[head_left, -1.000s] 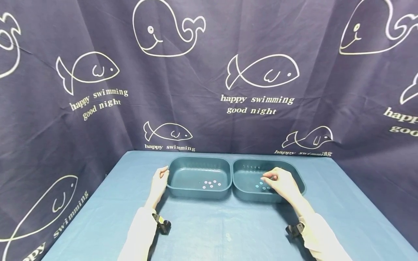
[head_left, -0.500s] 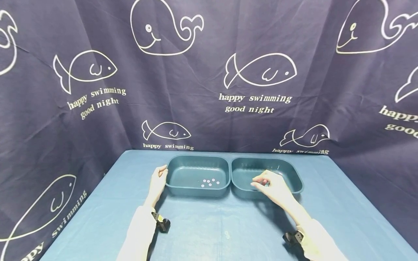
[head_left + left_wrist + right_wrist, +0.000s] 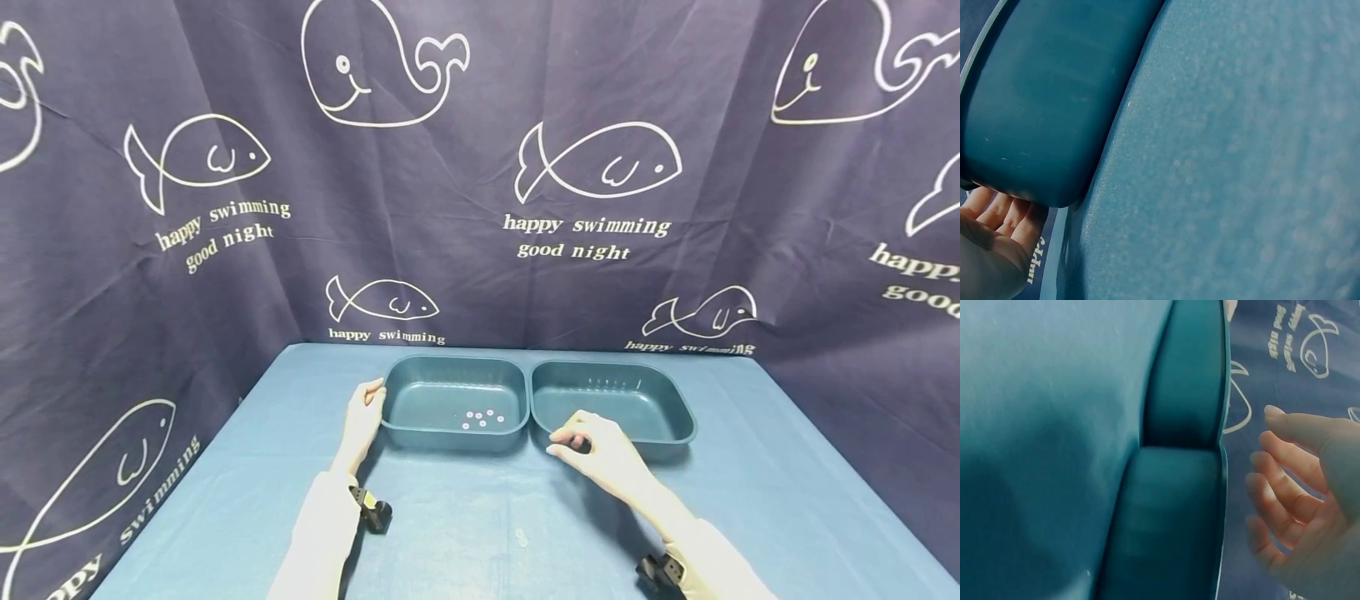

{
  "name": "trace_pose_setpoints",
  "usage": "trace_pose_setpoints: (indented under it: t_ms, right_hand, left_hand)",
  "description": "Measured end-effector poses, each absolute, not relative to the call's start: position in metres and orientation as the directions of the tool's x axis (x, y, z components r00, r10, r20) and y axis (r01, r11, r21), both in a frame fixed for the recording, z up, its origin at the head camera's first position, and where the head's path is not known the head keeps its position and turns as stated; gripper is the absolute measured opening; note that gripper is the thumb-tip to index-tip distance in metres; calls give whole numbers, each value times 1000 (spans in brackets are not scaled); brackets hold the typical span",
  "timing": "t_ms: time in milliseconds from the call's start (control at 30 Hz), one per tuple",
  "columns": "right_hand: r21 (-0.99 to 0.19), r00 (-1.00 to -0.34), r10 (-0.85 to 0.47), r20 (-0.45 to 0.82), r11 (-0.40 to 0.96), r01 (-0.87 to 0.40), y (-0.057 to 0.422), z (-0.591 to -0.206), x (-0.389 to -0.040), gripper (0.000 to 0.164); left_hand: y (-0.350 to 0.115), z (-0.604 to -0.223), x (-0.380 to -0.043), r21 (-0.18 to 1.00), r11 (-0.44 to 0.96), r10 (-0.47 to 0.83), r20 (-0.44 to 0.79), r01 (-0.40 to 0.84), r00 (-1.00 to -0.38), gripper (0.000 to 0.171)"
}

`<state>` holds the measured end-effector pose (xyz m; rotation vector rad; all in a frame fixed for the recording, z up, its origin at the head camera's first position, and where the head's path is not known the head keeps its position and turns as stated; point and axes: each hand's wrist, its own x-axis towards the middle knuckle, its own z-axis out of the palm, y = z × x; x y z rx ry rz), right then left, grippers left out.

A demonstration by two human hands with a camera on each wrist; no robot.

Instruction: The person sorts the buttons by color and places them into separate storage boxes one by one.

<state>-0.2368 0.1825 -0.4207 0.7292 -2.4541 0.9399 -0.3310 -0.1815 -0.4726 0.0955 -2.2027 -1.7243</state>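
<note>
Two blue-green rectangular bins stand side by side in the head view. My left hand [image 3: 363, 421] touches the left bin [image 3: 450, 440] at its left end. In the left wrist view, the fingers [image 3: 1013, 219] rest against that bin's outer end wall, their tips partly hidden. Several small, pale pink discs [image 3: 482, 423] lie in this bin, toward its front right. Above the front left rim of the right bin [image 3: 660, 450] is my right hand [image 3: 603, 454]. Its fingers [image 3: 1282, 506] are loosely curled, with the thumb apart and nothing visible between them. My hand and the front wall block part of that bin's floor.
A pale blue cloth covers the table [image 3: 465, 525], with a small clear spot or object [image 3: 522, 537] on it. Behind the bins hangs a dark curtain [image 3: 480, 292] printed with white fish and whales. Each wrist carries a black camera [image 3: 375, 515].
My right hand has moved left and toward the front, from inside the right bin to its front left rim. The blue discs seen there earlier are out of sight. My left hand stays put.
</note>
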Motion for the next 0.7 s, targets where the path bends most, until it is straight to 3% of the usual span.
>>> trace_pose_setpoints:
  t_ms: [700]
  right_hand:
    - [-529, -764, -449, 464, 551, -645, 154, -444, -216, 9]
  left_hand:
    - [-182, -474, -333, 957, 246, -267, 217, 151, -939, 33]
